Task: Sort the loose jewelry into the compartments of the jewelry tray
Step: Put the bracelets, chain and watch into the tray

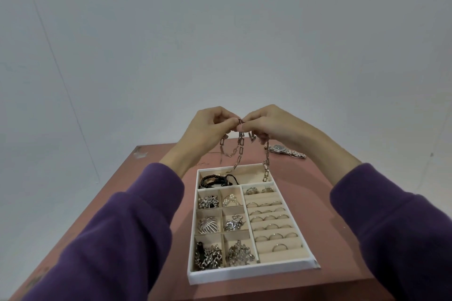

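Up above the jewelry tray [252,272], left hand [208,127] and right hand [266,124] both pinch a dangling silver chain [241,144] between fingertips.

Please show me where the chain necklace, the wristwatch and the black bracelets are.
chain necklace [239,148], head view, on the middle hanging strand.
wristwatch [278,147], head view, on its dial.
black bracelets [211,179], head view, on the braided cords.
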